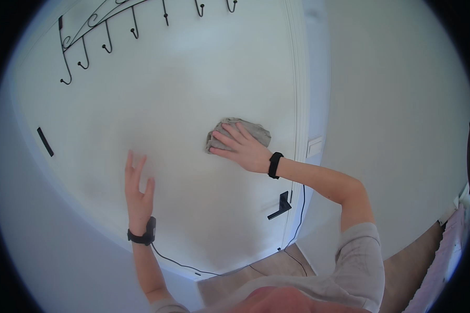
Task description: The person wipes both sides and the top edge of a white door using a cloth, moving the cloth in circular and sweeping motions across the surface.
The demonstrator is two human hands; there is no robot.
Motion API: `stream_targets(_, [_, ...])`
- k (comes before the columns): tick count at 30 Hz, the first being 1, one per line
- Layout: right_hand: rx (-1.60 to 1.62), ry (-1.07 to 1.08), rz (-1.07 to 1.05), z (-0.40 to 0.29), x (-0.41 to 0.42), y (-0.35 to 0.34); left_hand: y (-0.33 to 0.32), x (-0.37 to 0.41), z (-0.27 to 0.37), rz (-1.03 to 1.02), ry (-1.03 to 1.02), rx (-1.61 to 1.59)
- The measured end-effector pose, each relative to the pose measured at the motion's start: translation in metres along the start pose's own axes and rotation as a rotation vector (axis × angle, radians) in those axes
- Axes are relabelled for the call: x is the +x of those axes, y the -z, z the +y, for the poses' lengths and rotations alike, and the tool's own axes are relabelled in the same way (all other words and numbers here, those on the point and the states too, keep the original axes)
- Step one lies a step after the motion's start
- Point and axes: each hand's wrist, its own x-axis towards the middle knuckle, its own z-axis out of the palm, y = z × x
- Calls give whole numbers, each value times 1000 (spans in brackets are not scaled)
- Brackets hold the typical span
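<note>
Under the spread fingers of my right hand (244, 150), a crumpled grey cloth (254, 131) is pressed flat against the white door (203, 86). The palm hides the cloth's lower edge. My left hand (139, 191) is raised in front of the door's left part, fingers apart, with nothing in it. Whether its fingertips touch the door I cannot tell. A black band circles each wrist; the left one carries a dark device (150, 229). Below and right of my right hand is the black door handle (281, 207).
A black metal hook rack (105, 21) hangs across the door's top. A black hinge (45, 141) sits at the left edge. Right of the frame is a white wall switch (314, 146). Dark cables (302, 219) run down to the wooden floor (282, 266). Pink fabric (438, 258) lies lower right.
</note>
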Motion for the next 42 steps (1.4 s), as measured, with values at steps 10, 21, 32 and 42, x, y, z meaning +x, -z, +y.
stream_targets(10, [-31, -288, 695, 128, 122, 70, 12, -55, 9, -174, 109, -81])
stream_targets(21, [144, 365, 40, -115, 167, -35, 23, -99, -19, -65, 183, -231])
stream_targets(32, [162, 11, 231, -64, 193, 22, 63, -147, -51, -102, 276, -383])
stream_targets(42, [-25, -294, 757, -37, 275, 44, 94, -173, -65, -153, 239, -368])
